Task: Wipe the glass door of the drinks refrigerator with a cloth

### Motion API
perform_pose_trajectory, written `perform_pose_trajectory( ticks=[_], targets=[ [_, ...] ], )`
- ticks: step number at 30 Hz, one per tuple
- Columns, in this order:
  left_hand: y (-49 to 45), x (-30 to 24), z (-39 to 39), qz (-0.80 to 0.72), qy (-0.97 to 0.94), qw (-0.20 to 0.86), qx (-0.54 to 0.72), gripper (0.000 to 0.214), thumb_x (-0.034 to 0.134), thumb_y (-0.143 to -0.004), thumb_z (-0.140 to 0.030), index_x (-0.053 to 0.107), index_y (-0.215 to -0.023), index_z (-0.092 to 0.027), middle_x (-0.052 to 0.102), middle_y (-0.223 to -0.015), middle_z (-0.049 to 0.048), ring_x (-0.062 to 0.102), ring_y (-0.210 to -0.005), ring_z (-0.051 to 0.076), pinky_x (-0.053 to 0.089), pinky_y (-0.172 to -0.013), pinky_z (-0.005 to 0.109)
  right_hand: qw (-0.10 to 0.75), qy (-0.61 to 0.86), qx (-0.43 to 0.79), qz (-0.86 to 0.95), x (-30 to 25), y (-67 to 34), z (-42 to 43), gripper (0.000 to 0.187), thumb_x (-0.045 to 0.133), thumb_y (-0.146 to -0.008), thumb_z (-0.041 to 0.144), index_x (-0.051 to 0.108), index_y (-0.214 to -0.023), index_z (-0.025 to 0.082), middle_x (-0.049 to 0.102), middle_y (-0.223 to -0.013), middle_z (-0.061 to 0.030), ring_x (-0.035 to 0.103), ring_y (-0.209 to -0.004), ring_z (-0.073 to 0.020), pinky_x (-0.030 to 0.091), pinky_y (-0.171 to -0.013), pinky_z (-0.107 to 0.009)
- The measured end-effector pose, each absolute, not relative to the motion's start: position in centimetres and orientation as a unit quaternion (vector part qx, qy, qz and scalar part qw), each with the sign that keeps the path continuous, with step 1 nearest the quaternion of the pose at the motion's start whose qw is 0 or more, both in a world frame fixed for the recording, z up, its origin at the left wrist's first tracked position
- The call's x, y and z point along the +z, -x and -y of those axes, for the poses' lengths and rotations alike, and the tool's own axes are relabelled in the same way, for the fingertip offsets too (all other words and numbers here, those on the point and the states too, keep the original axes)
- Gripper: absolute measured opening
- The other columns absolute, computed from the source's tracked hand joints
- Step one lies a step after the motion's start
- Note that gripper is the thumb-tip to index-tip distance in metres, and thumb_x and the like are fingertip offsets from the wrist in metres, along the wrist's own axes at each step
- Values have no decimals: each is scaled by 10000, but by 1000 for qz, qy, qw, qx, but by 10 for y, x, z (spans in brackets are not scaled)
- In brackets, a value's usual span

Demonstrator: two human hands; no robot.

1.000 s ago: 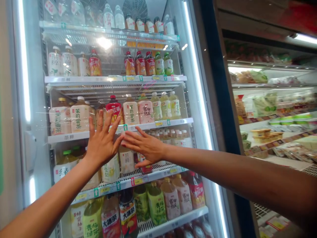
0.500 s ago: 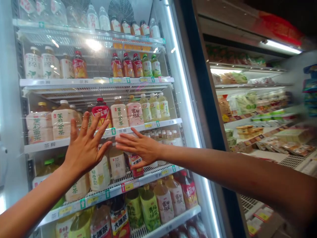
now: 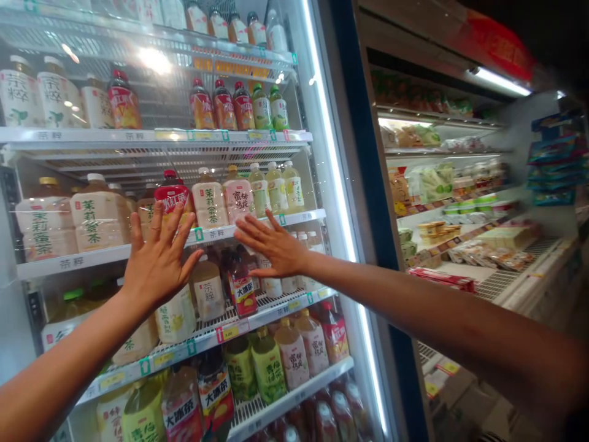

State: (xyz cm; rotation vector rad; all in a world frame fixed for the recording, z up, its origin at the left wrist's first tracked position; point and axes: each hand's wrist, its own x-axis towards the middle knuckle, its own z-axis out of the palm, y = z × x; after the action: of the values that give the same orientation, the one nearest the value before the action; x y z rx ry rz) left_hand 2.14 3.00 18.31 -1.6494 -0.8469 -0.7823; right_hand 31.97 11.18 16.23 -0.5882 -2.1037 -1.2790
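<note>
- Both palms lay flat on the glass door (image 3: 151, 61), a smooth, glare-streaked pane that filled the left and centre of the frame.
- The left hand (image 3: 159, 261), centre-left, was spread wide with its digits pointing up, and it gripped nothing.
- The right hand (image 3: 271, 245), at mid-frame, was splayed too, fanned toward the upper left and holding nothing; the two hands were apart.
- Behind the glass, rounded plastic bottles stood in rows on white wire shelves (image 3: 138, 162).
- A red-labelled bottle (image 3: 172, 196) stood just above the left hand.
- A dark bottle (image 3: 242, 291) showed below the gap between the hands.
- A bright light strip (image 3: 331, 153) ran down the door's right side.
- At far right, open shelves (image 3: 460, 233) held wrapped packs, all blurred.
</note>
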Motion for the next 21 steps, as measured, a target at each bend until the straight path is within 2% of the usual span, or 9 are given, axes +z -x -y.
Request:
perform_pose_trajectory(
  ticks=[2,4,6,8,11,14,16,17,21],
  targets=[
    [-13,181,-26,361,691,541,-317,766,404,-1014,-545,-31,-1626,-388,80,-1738,32,-53,-1603,295,-80,-1270,635,374,298,-451,754,187,-331,-122,991,279,-938,802,-236,-1606,283,50,-1742,-59,33,-1609,-295,-22,-1278,-647],
    [0,179,-22,363,691,542,-310,753,426,-1008,-548,15,-1625,-415,62,-1739,6,-45,-1604,302,-87,-1270,631,501,397,-380,668,209,-331,-133,953,247,-968,758,-180,-1628,218,6,-1737,-116,7,-1603,-354,-2,-1253,-697],
    [12,177,-20,368,689,533,-326,742,438,-1005,-543,47,-1624,-426,30,-1741,-16,-40,-1603,311,-97,-1273,617,569,416,-340,623,216,-310,-135,979,289,-971,747,-126,-1638,162,-14,-1727,-167,-14,-1598,-382,19,-1246,-711],
    [18,175,-19,363,690,511,-362,747,444,-1000,-544,57,-1626,-421,6,-1742,-24,-39,-1602,320,-105,-1275,607,552,344,-365,666,206,-269,-123,1050,395,-931,780,-45,-1644,147,14,-1725,-182,-28,-1601,-364,24,-1264,-680],
    [13,168,-17,320,713,448,-434,747,423,-1008,-520,29,-1631,-405,9,-1745,-20,-12,-1605,297,-59,-1298,581,453,201,-416,762,173,-193,-90,1121,561,-850,781,127,-1627,101,79,-1724,-186,-64,-1605,-313,18,-1305,-582],
    [-5,163,-12,262,719,355,-538,664,325,-1040,-451,25,-1631,-410,52,-1745,-46,71,-1607,227,89,-1333,507,435,177,-408,783,147,-132,-62,953,638,-889,518,215,-1591,33,115,-1718,-194,-54,-1605,-302,7,-1325,-496],
    [-17,162,-9,254,685,307,-610,615,230,-1052,-442,31,-1633,-404,62,-1743,-68,81,-1606,205,135,-1339,484,460,180,-377,783,143,-113,-55,878,603,-910,342,162,-1602,31,121,-1716,-188,-41,-1606,-280,16,-1328,-468],
    [-21,162,-10,266,668,294,-629,607,185,-1053,-449,25,-1635,-389,53,-1742,-73,68,-1606,209,131,-1342,487,473,169,-355,789,144,-112,-55,913,595,-910,312,83,-1621,54,101,-1719,-182,-46,-1606,-264,31,-1330,-466],
    [-27,161,-23,347,687,310,-558,622,123,-1052,-469,17,-1646,-315,74,-1738,-16,64,-1603,235,42,-1332,525,489,93,-277,822,157,-145,-64,1315,727,-823,365,-352,-1552,181,-77,-1720,-173,-137,-1595,-214,121,-1318,-498]
  ],
)
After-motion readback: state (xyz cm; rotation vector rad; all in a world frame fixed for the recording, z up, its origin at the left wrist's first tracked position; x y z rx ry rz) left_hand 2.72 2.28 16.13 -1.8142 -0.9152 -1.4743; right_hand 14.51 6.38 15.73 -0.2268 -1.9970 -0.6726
